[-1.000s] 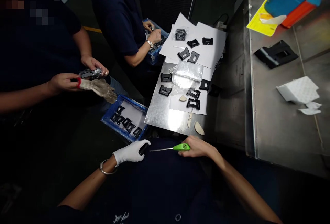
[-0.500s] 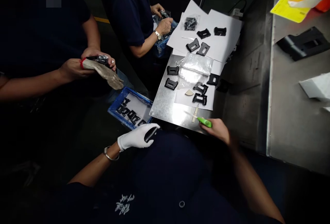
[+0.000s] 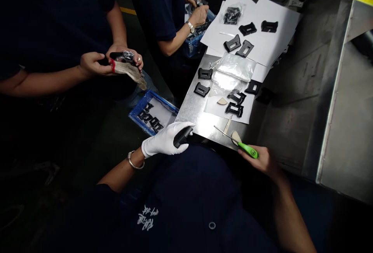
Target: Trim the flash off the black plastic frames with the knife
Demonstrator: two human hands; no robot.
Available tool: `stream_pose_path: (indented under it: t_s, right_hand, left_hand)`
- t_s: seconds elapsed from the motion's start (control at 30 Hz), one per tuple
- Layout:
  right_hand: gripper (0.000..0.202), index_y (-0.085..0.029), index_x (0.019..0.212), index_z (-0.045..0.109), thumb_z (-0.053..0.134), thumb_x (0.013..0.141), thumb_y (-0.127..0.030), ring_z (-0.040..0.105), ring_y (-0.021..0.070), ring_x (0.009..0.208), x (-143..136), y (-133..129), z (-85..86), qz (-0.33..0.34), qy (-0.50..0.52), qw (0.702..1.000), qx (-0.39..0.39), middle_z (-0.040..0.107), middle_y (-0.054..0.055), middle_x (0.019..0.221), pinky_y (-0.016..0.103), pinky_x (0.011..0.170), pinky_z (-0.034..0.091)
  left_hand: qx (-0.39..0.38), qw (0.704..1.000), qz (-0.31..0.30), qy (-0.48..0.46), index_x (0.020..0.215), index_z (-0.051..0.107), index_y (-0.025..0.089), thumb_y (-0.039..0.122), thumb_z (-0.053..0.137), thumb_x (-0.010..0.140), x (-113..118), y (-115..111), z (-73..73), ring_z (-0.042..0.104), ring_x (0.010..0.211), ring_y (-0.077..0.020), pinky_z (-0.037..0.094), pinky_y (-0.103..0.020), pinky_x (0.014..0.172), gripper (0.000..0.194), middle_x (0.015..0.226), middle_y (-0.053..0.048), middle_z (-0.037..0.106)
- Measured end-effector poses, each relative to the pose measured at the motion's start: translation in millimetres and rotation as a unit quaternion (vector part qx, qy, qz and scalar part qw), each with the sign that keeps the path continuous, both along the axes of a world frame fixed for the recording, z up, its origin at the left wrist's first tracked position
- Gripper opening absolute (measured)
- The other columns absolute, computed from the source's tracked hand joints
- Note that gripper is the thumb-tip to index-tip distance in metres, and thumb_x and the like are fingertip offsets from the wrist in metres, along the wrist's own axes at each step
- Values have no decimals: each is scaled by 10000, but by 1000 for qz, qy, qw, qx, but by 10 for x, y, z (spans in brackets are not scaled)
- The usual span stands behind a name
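My left hand (image 3: pixel 164 139), in a white glove, is closed around a black plastic part (image 3: pixel 183 137) in front of my body, by the table's near corner. My bare right hand (image 3: pixel 259 161) grips a thin-bladed knife (image 3: pixel 248 150) by its green handle, the blade pointing left over the table's near edge. Close to that blade lie a cream wedge-shaped pad (image 3: pixel 236 136) and a narrow pale strip with markings (image 3: pixel 227 126). Farther up, several black plastic parts (image 3: pixel 234 109) rest on white paper and bare metal, around clear plastic bags (image 3: pixel 234 67). Another cream pad (image 3: pixel 222 101) is beside them.
A blue bin (image 3: pixel 136 120) holding black parts is left of the metal table (image 3: pixel 186 107). Two co-workers stand beyond; one handles a black part and a knitted glove (image 3: pixel 131 71), the other works over another blue bin (image 3: pixel 192 47). A metal counter (image 3: pixel 346 144) borders the right.
The view has shifted. My left hand has turned, showing more of the black part. My right hand has drawn back with the knife, and the cream pad by its blade now shows.
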State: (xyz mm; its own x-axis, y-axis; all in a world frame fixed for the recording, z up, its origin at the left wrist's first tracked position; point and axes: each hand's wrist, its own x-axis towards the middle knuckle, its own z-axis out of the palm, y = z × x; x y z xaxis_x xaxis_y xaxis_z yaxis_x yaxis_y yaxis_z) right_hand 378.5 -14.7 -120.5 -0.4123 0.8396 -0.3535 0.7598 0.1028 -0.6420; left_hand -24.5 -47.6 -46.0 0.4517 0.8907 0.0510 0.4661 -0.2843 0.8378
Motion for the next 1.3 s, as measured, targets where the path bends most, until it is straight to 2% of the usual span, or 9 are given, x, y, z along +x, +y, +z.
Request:
stream_pose_path:
  t_s: [0.13, 0.23, 0.57, 0.83, 0.97, 1.07, 1.13, 1.2, 1.3]
  right_hand:
    - [406, -214, 677, 626, 612, 938, -526, 488, 121, 548, -224, -89, 453, 129, 85, 988, 12, 576, -2, 627, 280, 578, 404]
    - [342, -213, 720, 637, 620, 960, -456, 515, 111, 551, -335, -86, 602, 171, 102, 980, 19, 596, -8, 639, 274, 578, 405]
    - [284, -209, 764, 656, 628, 975, -396, 527, 94, 544, -361, -96, 608, 186, 109, 975, 46, 597, -18, 641, 259, 564, 407]
    - [336, -201, 790, 693, 597, 982, -461, 570, 124, 554, -425, -96, 544, 201, 61, 977, 26, 653, 14, 662, 285, 580, 422]
    - [371, -207, 760, 690, 581, 975, -489, 590, 134, 565, -317, -71, 399, 174, 34, 984, 25, 663, 15, 659, 288, 586, 435]
    - [380, -208, 772, 699, 573, 968, -508, 611, 147, 590, -283, -52, 318, 140, 24, 989, 36, 681, 22, 690, 294, 606, 448]
    - [372, -210, 797, 707, 572, 969, -511, 611, 148, 595, -318, -51, 328, 132, 23, 990, 34, 684, 21, 702, 295, 614, 448]
    - [366, -213, 799, 702, 569, 976, -505, 597, 142, 588, -382, -55, 387, 142, 34, 989, 24, 675, 15, 693, 292, 612, 439]
    - [394, -215, 729, 671, 562, 981, -498, 575, 140, 564, -460, -46, 476, 186, 40, 982, 2, 650, 17, 649, 295, 600, 418]
  left_hand:
    - [-31, 998, 12, 51, 1444, 490, 190, 197, 693, 776, -23, 6, -40, 689, 1114, -247, 562, -428, 1037, 698, 1217, -84, 708]
    - [-62, 996, 7, 65, 1458, 489, 189, 197, 676, 784, -37, 4, -54, 686, 1125, -250, 560, -421, 1038, 700, 1239, -91, 701]
    - [-127, 991, -8, -36, 1424, 500, 215, 112, 648, 761, -104, -45, 8, 681, 1057, -203, 562, -355, 986, 687, 1157, -51, 700]
    - [-146, 988, -27, 39, 1386, 561, 243, 153, 670, 769, -90, -46, -24, 665, 1023, -249, 552, -384, 932, 633, 1181, -79, 684]
    - [-229, 965, 123, -32, 1339, 571, 248, 275, 774, 770, -199, -48, -129, 630, 927, -209, 549, -341, 828, 605, 1109, -60, 654]
    - [-339, 883, 261, -193, 1168, 598, 207, 506, 748, 817, -133, 0, -280, 502, 644, -116, 471, -249, 594, 485, 814, 12, 549]
    - [-389, 833, 301, -253, 1053, 584, 193, 654, 650, 850, 4, 45, -384, 388, 543, -87, 388, -227, 506, 509, 704, 50, 436]
    - [-398, 821, 320, -253, 966, 556, 195, 738, 561, 868, 161, 86, -465, 358, 538, -86, 363, -231, 499, 551, 696, 52, 401]
    - [-377, 840, 327, -212, 857, 526, 199, 734, 546, 889, 294, 128, -526, 427, 650, -112, 416, -257, 607, 536, 762, 17, 461]
